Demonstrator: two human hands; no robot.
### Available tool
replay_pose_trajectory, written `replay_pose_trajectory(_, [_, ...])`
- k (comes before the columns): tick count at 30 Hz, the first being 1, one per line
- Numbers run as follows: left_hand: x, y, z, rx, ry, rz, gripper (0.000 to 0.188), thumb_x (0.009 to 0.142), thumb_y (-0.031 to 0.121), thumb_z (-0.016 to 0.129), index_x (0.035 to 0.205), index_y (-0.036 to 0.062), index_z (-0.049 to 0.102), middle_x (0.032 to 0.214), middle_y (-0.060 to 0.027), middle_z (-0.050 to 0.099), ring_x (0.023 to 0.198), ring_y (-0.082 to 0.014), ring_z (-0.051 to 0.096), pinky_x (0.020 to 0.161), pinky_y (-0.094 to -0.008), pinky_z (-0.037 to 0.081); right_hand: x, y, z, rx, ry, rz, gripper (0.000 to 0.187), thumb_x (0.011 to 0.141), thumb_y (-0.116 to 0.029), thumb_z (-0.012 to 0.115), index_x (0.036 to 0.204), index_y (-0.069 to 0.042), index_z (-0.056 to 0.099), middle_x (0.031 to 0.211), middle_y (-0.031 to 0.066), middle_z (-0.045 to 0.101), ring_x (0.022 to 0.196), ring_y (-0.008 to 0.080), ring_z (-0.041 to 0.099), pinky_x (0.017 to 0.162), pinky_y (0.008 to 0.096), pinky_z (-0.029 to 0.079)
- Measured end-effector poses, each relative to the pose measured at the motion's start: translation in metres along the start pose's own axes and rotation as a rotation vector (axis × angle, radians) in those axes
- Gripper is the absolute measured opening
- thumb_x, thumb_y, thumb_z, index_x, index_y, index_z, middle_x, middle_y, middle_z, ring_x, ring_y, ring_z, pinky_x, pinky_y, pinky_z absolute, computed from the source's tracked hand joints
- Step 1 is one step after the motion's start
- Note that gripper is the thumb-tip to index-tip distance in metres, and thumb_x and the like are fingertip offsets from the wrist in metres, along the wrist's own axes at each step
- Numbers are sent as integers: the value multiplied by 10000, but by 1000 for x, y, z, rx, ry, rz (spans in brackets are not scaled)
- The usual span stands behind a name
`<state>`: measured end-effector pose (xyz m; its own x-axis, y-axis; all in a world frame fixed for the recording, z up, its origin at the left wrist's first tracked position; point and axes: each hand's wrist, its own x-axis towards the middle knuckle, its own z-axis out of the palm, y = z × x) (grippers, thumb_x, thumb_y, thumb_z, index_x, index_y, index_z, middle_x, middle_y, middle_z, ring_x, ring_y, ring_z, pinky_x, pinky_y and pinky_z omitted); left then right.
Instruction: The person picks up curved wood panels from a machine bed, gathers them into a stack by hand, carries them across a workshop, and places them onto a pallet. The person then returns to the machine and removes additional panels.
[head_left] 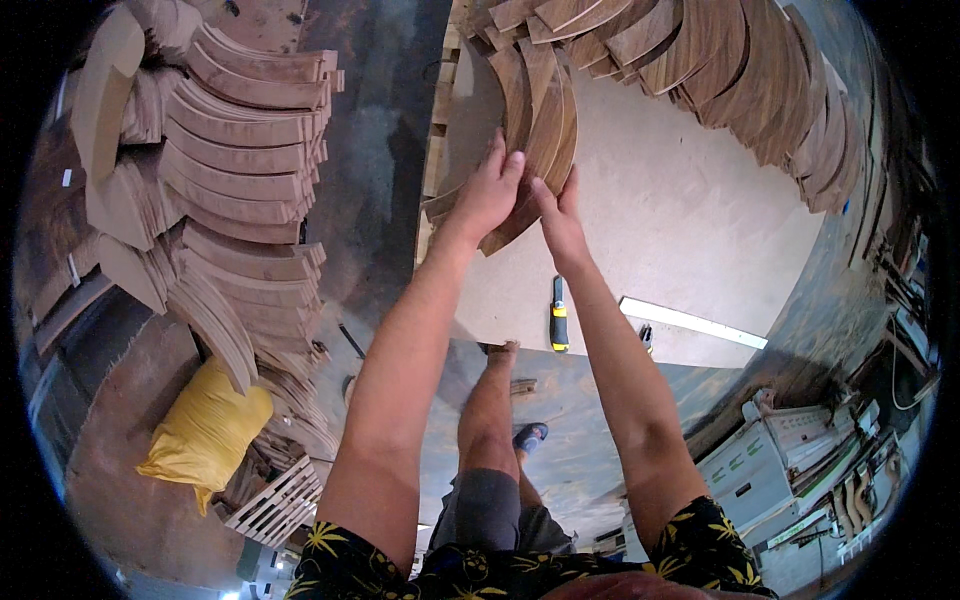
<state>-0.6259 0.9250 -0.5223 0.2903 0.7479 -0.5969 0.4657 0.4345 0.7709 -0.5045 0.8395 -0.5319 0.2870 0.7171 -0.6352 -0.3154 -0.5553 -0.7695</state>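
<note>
Several thin, curved brown wood pieces point(545, 140) with visible grain, fanned and overlapping, lie at the table's far left part. My left hand point(487, 193) grips their left edge, thumb on top. On the right edge, my right hand point(561, 222) holds the same pieces, its thumb also on the upper face. The undersides of the fingers are hidden. Below the hands, a yellow-and-black utility knife point(559, 318) rests on the pale tabletop point(660, 200). To its right are a flat white strip point(694, 322) and a small dark tool point(646, 337).
More curved wood pieces point(745, 80) fan across the table's far edge. On the left stand tall stacks of curved wooden blanks point(240, 150), with a yellow sack point(207, 425) and a slatted wooden piece point(277, 503) nearer me. A white cabinet point(745, 465) stands at the lower right.
</note>
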Motion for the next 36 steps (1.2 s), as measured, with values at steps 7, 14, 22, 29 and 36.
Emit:
replay_pose_trajectory(7, [0, -12, -10, 11, 92, 10, 522, 1044, 272, 479, 1516, 56, 416, 1437, -253, 536, 1348, -390, 504, 1109, -414, 401, 3, -21, 20, -329, 158, -211, 961, 909, -262, 744, 1543, 101, 120, 1554, 306, 255, 1433, 405, 344, 1188, 426, 316])
replay_pose_trajectory(14, [-10, 11, -12, 22, 107, -12, 515, 1040, 236, 532, 1504, 35, 436, 1495, -211, 504, 1404, -313, 468, 1140, -388, 373, -9, -14, 13, -358, 187, -154, 940, 910, -272, 739, 1543, 93, 148, 1570, 298, 255, 1421, 415, 363, 1165, 443, 352])
replay_pose_trajectory(22, [-23, 9, -5, 203, 238, 215, 521, 944, 277, 666, 1394, 43, 546, 1422, -220, 539, 1336, -380, 505, 1092, -440, 422, -46, 3, -3, -391, 197, -48, 875, 928, -253, 711, 1560, 36, 180, 1573, 282, 272, 1391, 416, 404, 1129, 473, 392])
replay_pose_trajectory(29, [-43, 39, 20, 495, 310, 129, 662, 787, 339, 802, 1354, 95, 563, 1287, -142, 557, 1218, -360, 523, 1033, -484, 450, -117, 56, -41, -561, 181, 147, 794, 910, -248, 719, 1524, 8, 285, 1473, 269, 389, 1291, 404, 498, 1069, 457, 450])
replay_pose_trajectory(36, [-45, 37, 26, 528, 278, 105, 660, 793, 234, 799, 1392, 134, 540, 1266, -149, 580, 1197, -366, 543, 1018, -480, 467, -194, 109, -115, -749, 219, 306, 662, 879, -255, 720, 1422, 14, 455, 1382, 262, 486, 1164, 387, 589, 1011, 450, 498])
